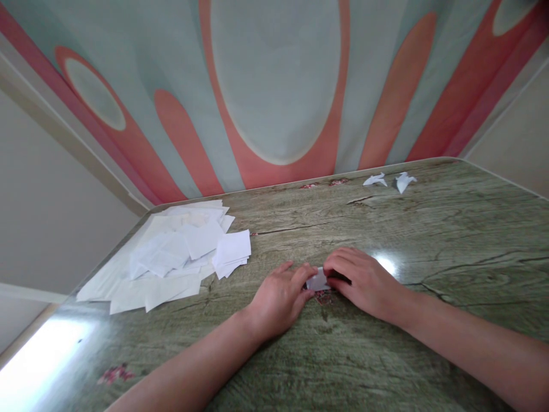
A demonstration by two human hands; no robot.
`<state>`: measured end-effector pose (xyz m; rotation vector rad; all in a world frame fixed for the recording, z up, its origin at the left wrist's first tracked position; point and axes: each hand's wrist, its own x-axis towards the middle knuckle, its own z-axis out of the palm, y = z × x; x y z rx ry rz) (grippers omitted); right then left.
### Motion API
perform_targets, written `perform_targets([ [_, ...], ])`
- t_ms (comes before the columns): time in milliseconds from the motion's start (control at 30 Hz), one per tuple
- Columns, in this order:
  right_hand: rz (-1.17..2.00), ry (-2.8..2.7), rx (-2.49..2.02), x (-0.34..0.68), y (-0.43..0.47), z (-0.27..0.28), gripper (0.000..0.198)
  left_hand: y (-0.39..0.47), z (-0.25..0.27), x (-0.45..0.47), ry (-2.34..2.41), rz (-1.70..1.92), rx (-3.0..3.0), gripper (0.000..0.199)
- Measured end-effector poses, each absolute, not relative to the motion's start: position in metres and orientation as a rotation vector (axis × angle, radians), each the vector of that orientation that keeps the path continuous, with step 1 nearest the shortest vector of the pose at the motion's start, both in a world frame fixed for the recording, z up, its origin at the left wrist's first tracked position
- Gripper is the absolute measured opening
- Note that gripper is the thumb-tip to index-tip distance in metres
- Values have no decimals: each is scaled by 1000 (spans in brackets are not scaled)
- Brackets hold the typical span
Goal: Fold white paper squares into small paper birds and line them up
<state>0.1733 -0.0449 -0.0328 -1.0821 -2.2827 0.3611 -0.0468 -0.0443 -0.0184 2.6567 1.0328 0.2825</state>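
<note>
Paper, folded small and white: one piece, on the tabletop between your two hands, its ends hidden by your fingers. Left hand: thumb and fingers clamped on the paper's left end. Right hand: fingertips together on its right end. Red printed patch: just at the paper's near edge. Square sheets: a small stack, beyond your left hand and beside the large pile. Loose sheets: large overlapping pile, left side of the table. Folded paper figures: two, near the far edge, well apart from your right hand. Patterned backdrop: coral and grey-green, behind the table.
</note>
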Motion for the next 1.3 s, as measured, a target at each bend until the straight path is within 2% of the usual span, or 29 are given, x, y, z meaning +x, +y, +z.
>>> perform_targets([
  [200,390,-2357,-930,180,-41,-34,17,-44,-11,-51,860,235,2805,30],
  [500,588,-2286,-992,187,-28,-44,7,-43,-1,-55,598,120,2860,30],
  [967,607,-2259,-1197,176,-32,-32,13,-45,9,-56,626,85,2748,28],
  [1300,624,-2229,-1290,173,-32,-32,11,-44,4,-57,604,89,2793,37],
])
